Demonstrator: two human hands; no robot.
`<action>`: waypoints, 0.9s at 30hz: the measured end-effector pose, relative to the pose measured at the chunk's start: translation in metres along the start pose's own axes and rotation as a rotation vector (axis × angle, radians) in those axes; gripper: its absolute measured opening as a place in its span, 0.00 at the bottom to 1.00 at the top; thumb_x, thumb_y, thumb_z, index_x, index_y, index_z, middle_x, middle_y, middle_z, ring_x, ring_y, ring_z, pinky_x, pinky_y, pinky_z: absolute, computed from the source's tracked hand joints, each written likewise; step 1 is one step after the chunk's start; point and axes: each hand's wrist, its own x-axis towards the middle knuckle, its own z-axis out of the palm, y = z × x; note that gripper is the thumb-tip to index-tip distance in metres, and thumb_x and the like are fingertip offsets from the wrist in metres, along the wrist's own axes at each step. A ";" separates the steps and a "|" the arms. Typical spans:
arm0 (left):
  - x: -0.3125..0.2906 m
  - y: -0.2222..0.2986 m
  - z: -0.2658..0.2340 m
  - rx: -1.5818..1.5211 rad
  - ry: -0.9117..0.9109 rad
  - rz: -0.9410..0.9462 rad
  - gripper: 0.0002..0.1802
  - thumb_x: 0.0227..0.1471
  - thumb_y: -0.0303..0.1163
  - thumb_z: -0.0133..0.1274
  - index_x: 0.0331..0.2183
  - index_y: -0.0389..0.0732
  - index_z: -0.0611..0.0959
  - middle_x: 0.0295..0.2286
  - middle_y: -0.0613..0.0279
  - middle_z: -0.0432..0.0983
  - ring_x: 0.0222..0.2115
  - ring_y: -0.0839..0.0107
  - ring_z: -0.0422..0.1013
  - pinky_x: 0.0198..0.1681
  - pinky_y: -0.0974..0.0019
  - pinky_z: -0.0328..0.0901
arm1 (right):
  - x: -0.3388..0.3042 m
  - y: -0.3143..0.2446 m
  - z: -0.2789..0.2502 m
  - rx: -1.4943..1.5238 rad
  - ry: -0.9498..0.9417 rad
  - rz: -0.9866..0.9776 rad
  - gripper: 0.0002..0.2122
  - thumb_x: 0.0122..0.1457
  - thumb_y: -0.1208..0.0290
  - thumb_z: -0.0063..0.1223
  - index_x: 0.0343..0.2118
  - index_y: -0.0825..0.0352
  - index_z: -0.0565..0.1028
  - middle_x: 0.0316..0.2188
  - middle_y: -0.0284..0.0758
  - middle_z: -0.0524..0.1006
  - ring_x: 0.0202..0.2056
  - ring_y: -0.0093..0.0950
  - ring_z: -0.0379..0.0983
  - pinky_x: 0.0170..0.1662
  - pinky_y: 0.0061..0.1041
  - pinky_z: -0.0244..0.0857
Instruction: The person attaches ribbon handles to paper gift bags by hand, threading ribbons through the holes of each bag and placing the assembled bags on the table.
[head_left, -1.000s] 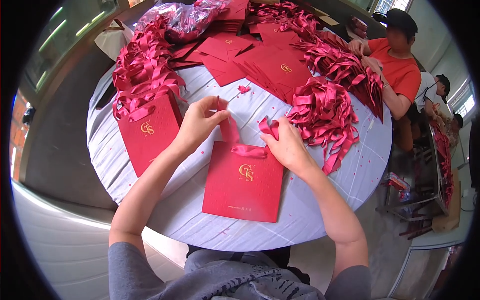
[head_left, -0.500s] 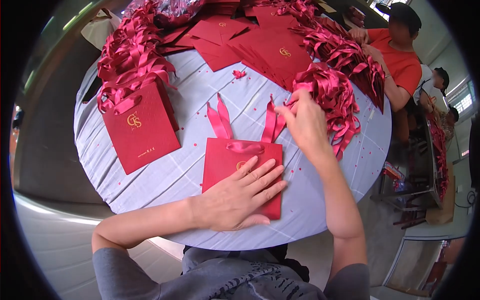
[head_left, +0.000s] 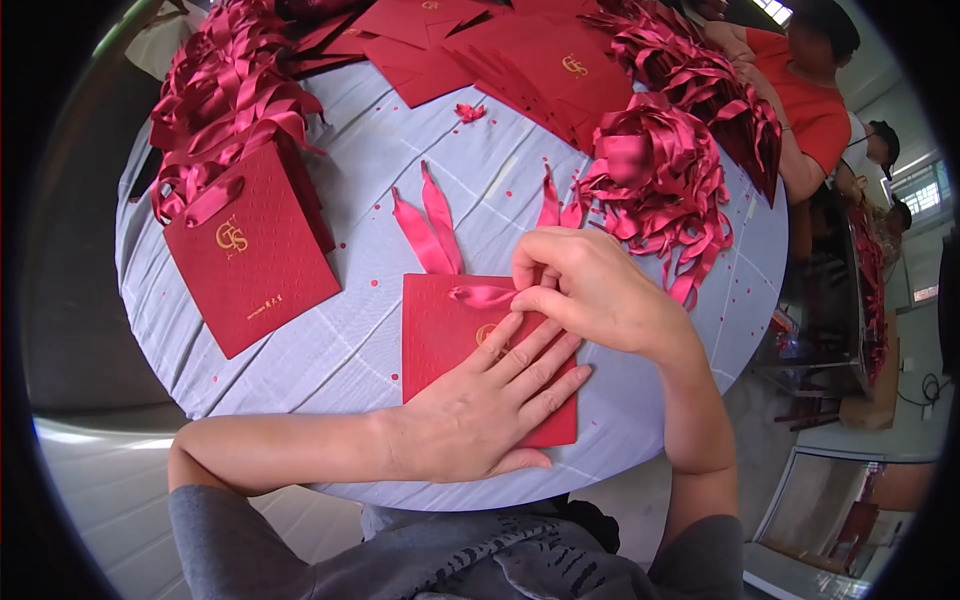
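A red paper gift bag [head_left: 425,345] with a gold emblem lies flat before me at the table's near side. Across its front, my left hand [head_left: 485,410] is spread flat, palm down, fingers stretched toward the top edge. A pink satin ribbon handle [head_left: 475,296] loops across the bag's upper front. My right hand [head_left: 600,295] has its thumb and fingertips pinched at the right end of that ribbon, partly hiding it. Behind the bag's top edge, a pair of ribbon tails [head_left: 428,225] stands out at left. More ribbon [head_left: 550,205] shows behind my right hand.
Red bags with ribbon handles [head_left: 250,265] stand in a row at left. Flat red bags [head_left: 520,75] pile up at the back. A heap of loose ribbons [head_left: 665,170] lies at right on the cloth-covered round table [head_left: 365,330]. A person in orange [head_left: 800,110] works beyond.
My right hand has come from the ribbons beyond the bag down to its top edge, and now pinches the front ribbon's right end. My left hand stays flat on the bag.
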 end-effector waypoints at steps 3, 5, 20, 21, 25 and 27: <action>-0.001 -0.001 0.003 -0.021 0.015 -0.003 0.43 0.53 0.59 0.41 0.59 0.37 0.58 0.56 0.44 0.54 0.60 0.49 0.47 0.62 0.41 0.38 | 0.002 -0.005 0.000 0.091 -0.012 0.080 0.07 0.48 0.77 0.57 0.24 0.70 0.68 0.18 0.35 0.69 0.19 0.22 0.66 0.22 0.23 0.60; -0.002 -0.002 0.004 0.002 0.028 0.012 0.43 0.53 0.59 0.41 0.59 0.37 0.58 0.56 0.44 0.55 0.60 0.50 0.49 0.62 0.41 0.38 | 0.002 -0.005 0.002 0.108 -0.005 0.098 0.07 0.49 0.78 0.56 0.24 0.70 0.68 0.18 0.32 0.68 0.19 0.19 0.64 0.23 0.21 0.59; -0.007 -0.001 0.013 0.022 0.034 -0.011 0.44 0.51 0.59 0.42 0.58 0.36 0.57 0.59 0.44 0.49 0.61 0.48 0.45 0.61 0.41 0.39 | 0.034 -0.008 0.013 0.433 0.093 0.233 0.08 0.53 0.71 0.55 0.31 0.72 0.74 0.17 0.31 0.72 0.19 0.16 0.66 0.24 0.17 0.60; -0.007 -0.001 0.012 0.020 0.043 0.001 0.44 0.51 0.59 0.42 0.58 0.36 0.57 0.59 0.44 0.49 0.61 0.48 0.45 0.61 0.41 0.39 | 0.042 -0.011 0.013 0.363 0.100 0.176 0.09 0.54 0.71 0.54 0.30 0.73 0.74 0.18 0.31 0.73 0.19 0.16 0.66 0.24 0.18 0.61; -0.007 -0.004 0.014 0.001 0.056 0.007 0.44 0.51 0.58 0.43 0.58 0.35 0.57 0.59 0.44 0.49 0.61 0.49 0.45 0.61 0.41 0.40 | 0.062 -0.015 0.029 0.186 -0.025 0.239 0.07 0.55 0.71 0.55 0.31 0.70 0.75 0.20 0.24 0.72 0.20 0.09 0.60 0.22 0.11 0.54; -0.007 -0.003 0.014 0.007 0.058 0.008 0.44 0.51 0.58 0.44 0.58 0.35 0.57 0.59 0.44 0.49 0.61 0.49 0.45 0.61 0.41 0.41 | 0.064 -0.009 0.036 0.338 -0.077 0.259 0.06 0.55 0.72 0.56 0.29 0.70 0.74 0.19 0.23 0.72 0.20 0.08 0.61 0.21 0.11 0.54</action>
